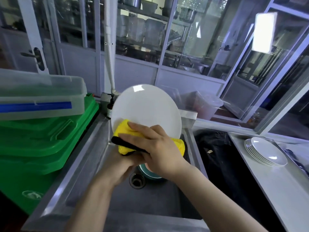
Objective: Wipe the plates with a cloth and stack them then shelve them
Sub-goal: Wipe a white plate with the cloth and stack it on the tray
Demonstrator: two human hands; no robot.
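White plate [147,106] held tilted above the steel sink [93,148]; the right hand [157,146] presses a yellow cloth [123,129] flat-fingered on its lower edge. The left hand [122,166] grips the plate's bottom rim from beneath. Stacked plates [265,152] sit well apart on the right bench [284,185].

Your right hand [157,146] lay flat, fingers extended; your left hand [123,166], mostly hidden beneath, seemed curled.

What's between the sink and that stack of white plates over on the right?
In the head view, a black bin with a dark liner sits between the sink and the counter holding the stacked plates.
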